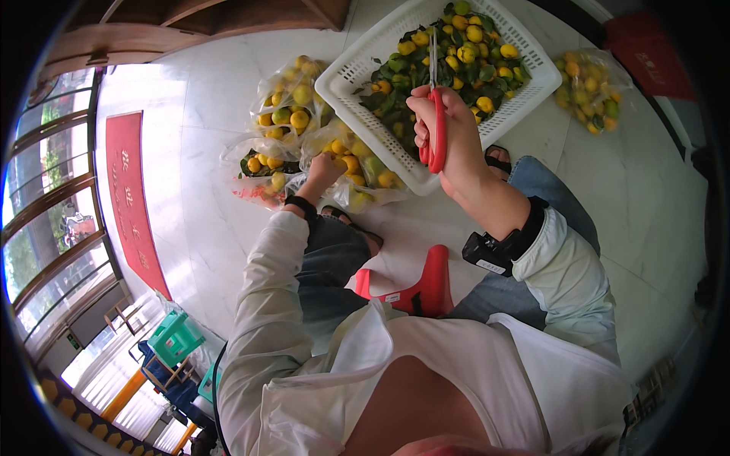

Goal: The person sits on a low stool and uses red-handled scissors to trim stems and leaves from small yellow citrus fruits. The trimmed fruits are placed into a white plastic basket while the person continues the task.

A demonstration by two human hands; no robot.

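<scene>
My right hand (445, 125) grips red-handled scissors (439, 134), their metal blades pointing away from me over a white plastic crate (336, 94). Inside the crate lie many yellow and green citrus fruits (466, 54) with dark leaves. To the crate's left, my left hand (327, 171) is at the opening of a clear plastic bag (373, 191) of citrus fruits, its fingers around a yellow fruit (339, 166). Another clear bag of fruits (285, 102) stands behind it, and a bag with red print (259, 191) holds fruits and leaves beside my left wrist.
One more bag of fruits (590, 91) lies right of the crate. A red plastic stool (430, 285) is between my legs. Wooden furniture (228, 28) stands at the back left, a red mat (134, 199) lies at left, and green plastic stools (175, 338) are at lower left.
</scene>
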